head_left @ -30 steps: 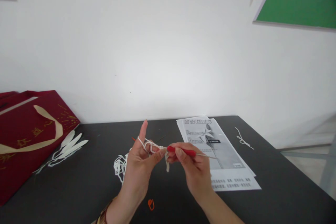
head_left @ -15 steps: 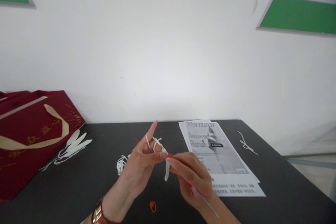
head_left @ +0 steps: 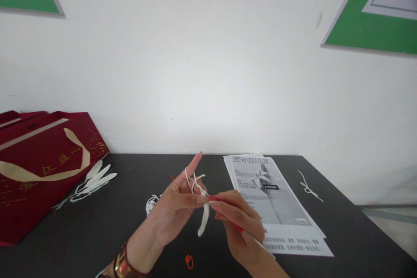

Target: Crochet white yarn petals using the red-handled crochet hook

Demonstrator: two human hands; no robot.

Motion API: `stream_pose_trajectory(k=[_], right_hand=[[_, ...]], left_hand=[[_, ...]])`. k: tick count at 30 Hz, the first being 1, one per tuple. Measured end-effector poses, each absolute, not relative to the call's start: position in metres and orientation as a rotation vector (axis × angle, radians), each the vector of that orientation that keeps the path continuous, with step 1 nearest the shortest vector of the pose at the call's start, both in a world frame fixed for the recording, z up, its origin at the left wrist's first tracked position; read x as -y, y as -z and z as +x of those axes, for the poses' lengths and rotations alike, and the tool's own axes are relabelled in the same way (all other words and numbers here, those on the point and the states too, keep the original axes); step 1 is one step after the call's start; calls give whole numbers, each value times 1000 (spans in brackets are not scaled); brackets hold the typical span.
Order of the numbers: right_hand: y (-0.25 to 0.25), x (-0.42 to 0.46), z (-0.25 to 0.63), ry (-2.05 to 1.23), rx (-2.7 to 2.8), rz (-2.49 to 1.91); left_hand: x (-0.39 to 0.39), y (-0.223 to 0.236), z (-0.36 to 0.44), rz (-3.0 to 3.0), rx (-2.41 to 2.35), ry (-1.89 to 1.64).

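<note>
My left hand (head_left: 180,202) pinches a small white crochet piece (head_left: 204,219) between thumb and fingers, its narrow strip hanging below. White yarn (head_left: 192,178) loops round the raised left index finger and runs down to the piece. In my right hand (head_left: 241,221) is a crochet hook (head_left: 239,227) with a red grip and a thin metal shaft that points back toward my wrist. The hook's tip meets the yarn close to the left thumb; its exact place in the stitches is too small to make out.
A loose white yarn bundle (head_left: 151,203) lies behind my left wrist. An orange stitch marker (head_left: 189,262) rests near the front. Several white crocheted petals (head_left: 96,178) lie beside a dark red bag (head_left: 42,173). Printed sheets (head_left: 276,200) and a knotted yarn piece (head_left: 308,188) are at right.
The hook has drawn slightly right, away from the left thumb, and its shaft sits at a changed angle. The hanging strip has swung down and left. The whole view has shifted a little.
</note>
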State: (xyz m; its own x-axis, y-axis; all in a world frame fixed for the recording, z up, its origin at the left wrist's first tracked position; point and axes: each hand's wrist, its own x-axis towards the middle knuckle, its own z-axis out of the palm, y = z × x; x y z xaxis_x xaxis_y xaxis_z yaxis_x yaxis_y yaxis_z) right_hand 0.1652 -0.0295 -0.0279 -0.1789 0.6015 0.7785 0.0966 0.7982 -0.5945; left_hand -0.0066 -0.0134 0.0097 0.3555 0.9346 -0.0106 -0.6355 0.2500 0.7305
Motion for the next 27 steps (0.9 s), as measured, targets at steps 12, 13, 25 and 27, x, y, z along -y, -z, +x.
stream_pose_trajectory(k=[12, 13, 25, 27], right_hand=[[17, 25, 166, -1089, 1168, -469], [17, 24, 168, -1090, 1166, -463], [10, 21, 177, -1091, 1184, -426], [9, 21, 178, -1098, 1190, -412]], left_hand=[[18, -22, -9, 796, -533, -1151], [18, -22, -10, 799, -536, -1154], [18, -21, -13, 782, -461, -1156], [17, -20, -14, 776, -446, -1148]])
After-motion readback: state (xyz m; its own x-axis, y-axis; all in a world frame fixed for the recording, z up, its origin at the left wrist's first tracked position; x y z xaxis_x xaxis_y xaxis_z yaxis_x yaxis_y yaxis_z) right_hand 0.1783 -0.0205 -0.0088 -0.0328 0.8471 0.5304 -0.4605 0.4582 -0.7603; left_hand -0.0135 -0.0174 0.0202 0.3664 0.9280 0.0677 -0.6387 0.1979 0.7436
